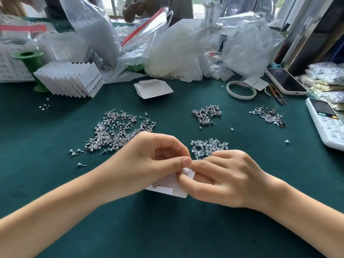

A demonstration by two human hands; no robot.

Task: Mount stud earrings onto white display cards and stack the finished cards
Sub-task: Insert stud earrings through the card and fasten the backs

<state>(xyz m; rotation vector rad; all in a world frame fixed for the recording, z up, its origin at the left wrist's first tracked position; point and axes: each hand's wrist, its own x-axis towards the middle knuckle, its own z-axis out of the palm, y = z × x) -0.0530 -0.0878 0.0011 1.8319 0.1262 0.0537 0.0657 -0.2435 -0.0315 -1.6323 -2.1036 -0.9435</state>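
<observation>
Both hands meet near the middle of the green desk [55, 183]. The left hand [149, 161] and right hand [221, 175] pinch one white card [167, 189] together. Loose stud earrings [119, 131] lie just beyond, finished cards [72, 79] far left.

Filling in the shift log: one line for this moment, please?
step: mounting stud | left hand: holds card | right hand: pinching at card top | finished cards: stacked far left
</observation>
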